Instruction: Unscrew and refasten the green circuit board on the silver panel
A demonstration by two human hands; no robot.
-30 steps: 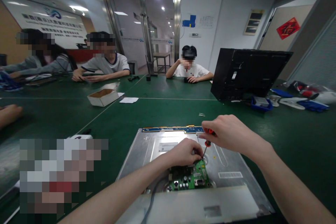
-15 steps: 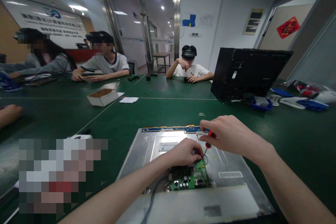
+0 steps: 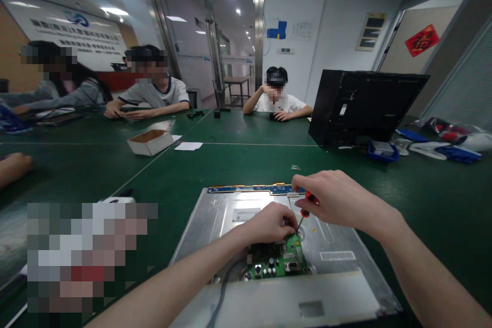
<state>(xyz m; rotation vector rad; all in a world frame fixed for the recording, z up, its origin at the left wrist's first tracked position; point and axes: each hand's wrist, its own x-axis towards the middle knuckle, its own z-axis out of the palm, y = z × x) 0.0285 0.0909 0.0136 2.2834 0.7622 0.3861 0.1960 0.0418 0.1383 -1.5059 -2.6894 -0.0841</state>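
Note:
A bare metal display panel [image 3: 338, 236] lies flat on the green table in front of me, with a green circuit board [image 3: 277, 260] on its near middle. My left hand [image 3: 269, 224] is closed and presses on the board's far edge. My right hand [image 3: 338, 200] grips a small red-handled screwdriver [image 3: 305, 207], its tip pointing down at the board's far right corner. A grey cable [image 3: 221, 294] runs from the board toward me.
A black monitor back shell [image 3: 361, 105] stands at the right, with blue and white parts [image 3: 434, 146] beside it. An open white box [image 3: 150, 142] and a paper sit farther left. Three people sit across the table; another person's hand [image 3: 13, 166] rests at the far left.
My right hand has shifted very slightly on the screwdriver handle; the tip stays at the same corner of the board. My left hand has not moved.

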